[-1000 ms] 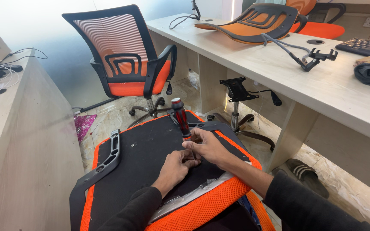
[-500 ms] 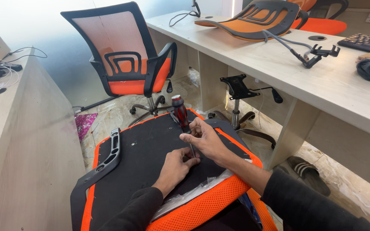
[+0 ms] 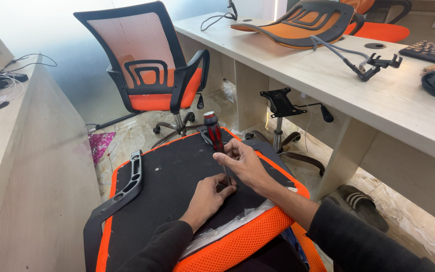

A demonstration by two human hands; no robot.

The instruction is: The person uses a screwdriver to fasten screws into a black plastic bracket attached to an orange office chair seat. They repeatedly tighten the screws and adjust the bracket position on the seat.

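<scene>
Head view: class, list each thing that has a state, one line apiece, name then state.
screwdriver: upright, gripped by right hand
left hand: resting at screwdriver tip
seat cushion: upside down, underside showing
armrest: lying on cushion
orange chair: assembled, upright
chair base: standing, without seat

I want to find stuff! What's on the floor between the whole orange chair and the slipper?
In the head view, a chair base with a black mounting plate stands between the orange chair and the slipper.

An upturned chair seat lies in front, an armrest along its left edge, a screwdriver upright near its middle. Behind stands an office chair; right, a table carries a chair backrest.
</scene>
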